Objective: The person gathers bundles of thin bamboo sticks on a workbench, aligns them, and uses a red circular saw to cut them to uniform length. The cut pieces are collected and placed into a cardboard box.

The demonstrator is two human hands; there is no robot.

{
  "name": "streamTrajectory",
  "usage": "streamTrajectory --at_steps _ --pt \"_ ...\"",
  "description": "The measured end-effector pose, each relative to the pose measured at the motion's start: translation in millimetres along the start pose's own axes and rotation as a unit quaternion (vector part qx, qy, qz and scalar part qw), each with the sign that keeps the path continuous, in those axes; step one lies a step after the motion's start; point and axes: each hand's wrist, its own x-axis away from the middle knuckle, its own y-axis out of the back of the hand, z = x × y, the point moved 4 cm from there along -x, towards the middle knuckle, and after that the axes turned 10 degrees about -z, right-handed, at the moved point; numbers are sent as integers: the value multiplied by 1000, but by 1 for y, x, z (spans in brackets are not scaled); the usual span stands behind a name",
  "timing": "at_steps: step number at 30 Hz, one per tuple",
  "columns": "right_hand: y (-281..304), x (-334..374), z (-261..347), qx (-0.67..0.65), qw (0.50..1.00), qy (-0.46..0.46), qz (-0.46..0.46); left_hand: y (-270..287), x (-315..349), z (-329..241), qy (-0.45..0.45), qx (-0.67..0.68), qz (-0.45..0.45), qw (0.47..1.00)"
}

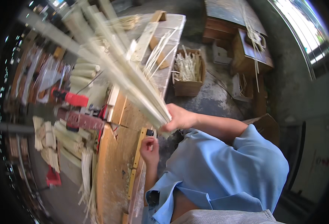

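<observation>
My right hand (179,117) is wrapped round the lower end of a bundle of long, pale, thin strips (132,84). The bundle slants up and to the left, over the workbench (123,145), and its far ends fan out, smeared by motion. Lower down, near the bench edge, my left hand (149,148) has its fingers curled in; whether anything small is inside them I cannot make out. Just beyond its fingertips is a small black piece (150,132) by a yellow strip (139,149) fixed along the bench edge.
Left of the bench stands a red-and-grey power tool or machine (78,115). Bundles of pale strips (84,72) lie beyond it. A cardboard box (188,88) full of strips stands on the floor. Wooden cabinets (224,26) are at the far right, below a bright window (306,30).
</observation>
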Motion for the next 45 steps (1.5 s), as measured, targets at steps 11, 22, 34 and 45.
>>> streamTrajectory --at_steps 11,22,34,45 --pt "250 86 -88 -156 882 49 -442 -237 -53 56 102 -21 239 965" --pt "468 -39 -185 -64 865 -38 -495 -479 -191 198 122 -158 210 957" --pt "556 -128 -280 -63 828 -102 -548 -557 -307 389 115 -393 89 908" --pt "556 -143 -346 -94 864 -167 -466 -662 -352 565 258 -271 80 924"
